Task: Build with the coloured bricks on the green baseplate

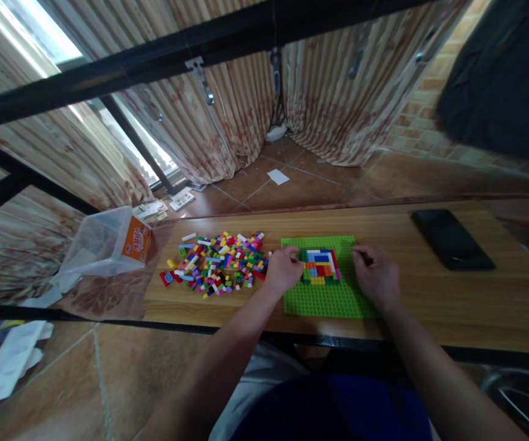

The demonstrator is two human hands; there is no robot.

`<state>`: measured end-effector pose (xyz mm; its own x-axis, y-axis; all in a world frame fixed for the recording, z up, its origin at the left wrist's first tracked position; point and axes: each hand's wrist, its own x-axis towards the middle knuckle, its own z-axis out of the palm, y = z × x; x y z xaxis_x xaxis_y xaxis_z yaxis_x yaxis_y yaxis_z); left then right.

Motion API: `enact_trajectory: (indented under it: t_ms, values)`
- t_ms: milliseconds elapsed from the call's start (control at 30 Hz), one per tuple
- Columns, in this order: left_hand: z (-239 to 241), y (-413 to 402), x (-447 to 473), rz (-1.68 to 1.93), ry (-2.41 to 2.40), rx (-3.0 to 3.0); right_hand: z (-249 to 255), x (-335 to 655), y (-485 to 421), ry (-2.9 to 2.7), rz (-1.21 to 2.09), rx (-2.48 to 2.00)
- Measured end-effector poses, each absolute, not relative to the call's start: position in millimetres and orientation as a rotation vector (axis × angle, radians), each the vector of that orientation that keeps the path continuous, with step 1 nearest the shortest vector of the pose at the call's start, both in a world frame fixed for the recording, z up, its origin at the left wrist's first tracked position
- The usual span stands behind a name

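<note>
A bright green studded baseplate [328,304] lies on the wooden bench. Near its middle, small toy bricks form a flat block [322,267] in blue, white, orange, red, yellow and green. My left hand [284,269] rests over the plate's left side, its fingers closed together at the block's left edge; whatever is between the fingertips is hidden. Over the right side of the plate is my right hand [378,277], thumb and fingers curled together, apart from the block. What it may hold is too small to tell. Left of the plate spreads a pile of loose toy bricks [222,260].
A black phone-like slab [452,239] lies on the bench [411,306] at right. A clear plastic tub [103,242] with an orange label stands beyond the bench's left end. A dark metal rail [163,55] crosses in front of striped curtains [328,92].
</note>
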<state>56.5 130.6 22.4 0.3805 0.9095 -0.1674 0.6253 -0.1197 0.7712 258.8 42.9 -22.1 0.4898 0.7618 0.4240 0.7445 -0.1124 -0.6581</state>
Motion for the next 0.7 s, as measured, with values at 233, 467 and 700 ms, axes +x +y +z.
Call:
enact_trajectory:
  t_ms: [233,467,700]
  values:
    - [30,131,59,0.447,1.347,1.872,-25,260,43,-1.26,0.022,-1.878]
    - [31,108,47,0.572,1.341,1.842,-28,262,43,-1.283,0.016,-1.851]
    - [22,64,23,0.658,1.25,1.855,-28,262,43,-1.308,-0.009,-1.849]
